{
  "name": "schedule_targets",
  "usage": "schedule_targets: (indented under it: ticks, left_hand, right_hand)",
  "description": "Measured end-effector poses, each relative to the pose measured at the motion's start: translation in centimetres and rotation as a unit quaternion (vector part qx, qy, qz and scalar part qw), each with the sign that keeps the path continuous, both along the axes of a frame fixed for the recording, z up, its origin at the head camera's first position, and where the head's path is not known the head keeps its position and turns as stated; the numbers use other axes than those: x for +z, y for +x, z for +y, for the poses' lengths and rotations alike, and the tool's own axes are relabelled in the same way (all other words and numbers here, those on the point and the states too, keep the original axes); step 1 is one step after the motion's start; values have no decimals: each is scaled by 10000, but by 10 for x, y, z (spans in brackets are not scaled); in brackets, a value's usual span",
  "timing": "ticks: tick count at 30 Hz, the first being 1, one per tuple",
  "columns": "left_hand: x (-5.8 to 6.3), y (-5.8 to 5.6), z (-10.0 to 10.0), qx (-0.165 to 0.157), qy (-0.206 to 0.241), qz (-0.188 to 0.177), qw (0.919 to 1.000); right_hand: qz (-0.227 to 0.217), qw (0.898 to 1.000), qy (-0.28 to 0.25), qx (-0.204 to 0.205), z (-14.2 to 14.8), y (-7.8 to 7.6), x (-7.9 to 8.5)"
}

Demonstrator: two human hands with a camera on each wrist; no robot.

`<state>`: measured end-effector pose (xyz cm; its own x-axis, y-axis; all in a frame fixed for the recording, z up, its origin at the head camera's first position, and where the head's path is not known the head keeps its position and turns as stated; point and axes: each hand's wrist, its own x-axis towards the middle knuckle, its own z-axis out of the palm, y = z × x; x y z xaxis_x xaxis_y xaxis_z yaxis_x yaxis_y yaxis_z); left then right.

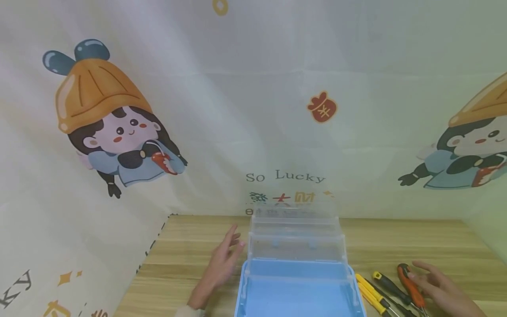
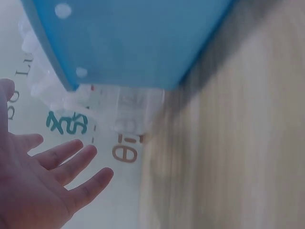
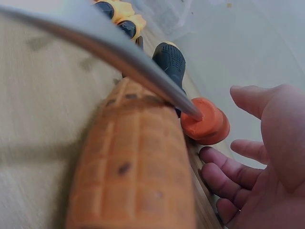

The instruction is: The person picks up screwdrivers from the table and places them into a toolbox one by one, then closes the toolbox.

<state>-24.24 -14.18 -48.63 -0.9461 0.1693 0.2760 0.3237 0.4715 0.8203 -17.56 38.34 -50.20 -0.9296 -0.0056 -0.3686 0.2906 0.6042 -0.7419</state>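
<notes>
A light-blue box (image 1: 240,288) with a raised clear plastic lid (image 1: 297,248) stands at the bottom middle of the head view. Left of it is my left hand (image 1: 222,262), fingers spread and holding nothing; the left wrist view shows it apart from the box's blue side (image 2: 133,43). My right hand (image 1: 441,288) is beside a red-and-black screwdriver (image 1: 413,286) on the table. In the right wrist view its fingers are loosely bent near the screwdriver's orange handle (image 3: 205,123), not wrapped round it; contact is unclear. An orange grid-textured handle (image 3: 133,167) fills that view's foreground.
Left of the red-and-black screwdriver lie a black-handled screwdriver (image 1: 392,286) with a yellow end and several yellow-handled tools (image 1: 370,293). The wooden table (image 1: 190,237) meets a printed cloth backdrop (image 1: 245,110) at the back and left.
</notes>
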Motion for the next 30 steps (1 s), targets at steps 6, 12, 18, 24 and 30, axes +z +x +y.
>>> schedule_targets:
  ticks: [6,12,18,24,30]
  left_hand:
    - [7,2,11,-201,206,-13,9996]
    - [10,1,21,-318,199,-47,9993]
    - [8,-1,27,-330,120,-148,9993]
    - [11,-2,33,-349,97,-185,9992]
    - [13,-3,37,-276,-66,-85,9996]
  right_hand:
    - [168,9997,80,131,0,1,-1]
    - [241,9993,-26,271,-1,1,-1]
    - [355,9989,-65,312,-1,2,-1]
    - [338,9991,-44,250,-2,1,-2]
    - [382,9990,-23,236,-3,2,-3]
